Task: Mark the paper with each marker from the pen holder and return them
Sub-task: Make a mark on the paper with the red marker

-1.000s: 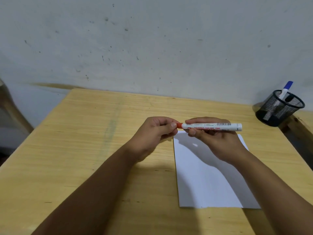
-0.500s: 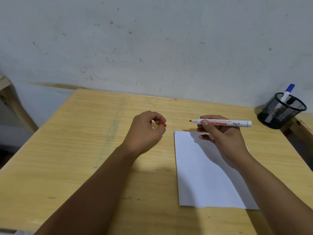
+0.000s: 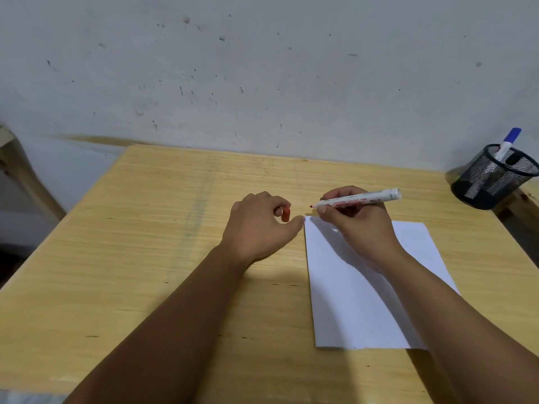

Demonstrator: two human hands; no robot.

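Now, nearest the front edge of the desk (image 3: pixel 116 258), both forearms reach inward across bare wood. The paper (image 3: pixel 364 301) lies flat right of centre, its lower edge toward the front edge, its upper left corner just under the right hand's fingertips.

Left hand (image 3: pixel 256 225): curled loosely, pinching the red cap (image 3: pixel 286 214) between thumb and fingers, resting on the desk just beside the paper's upper left corner. A second ago this hand met the marker's end, with the cap seated; half a second ago the cap was off and the hands were apart. Cap stays in the left hand.

Right hand (image 3: pixel 358 225): closed around the red marker (image 3: pixel 357 199) in a writing grip, barrel slanting up toward the right back corner, bare red tip pointing left and down. The tip has dropped from a level hold to just above the paper's upper left corner. A faint red speck shows at that corner edge; too small to say whether it is ink. Contact between tip and paper cannot be confirmed.

Judgement: uncapping done; the marking stroke with this first marker is about to start or barely begun. Recapping and return remain.

Far right back corner: the black mesh pen holder (image 3: pixel 493 182), well apart from the hands, with a blue-capped marker (image 3: pixel 507 142) standing in it, and a second dark-capped one seemingly beside it, neither yet used.
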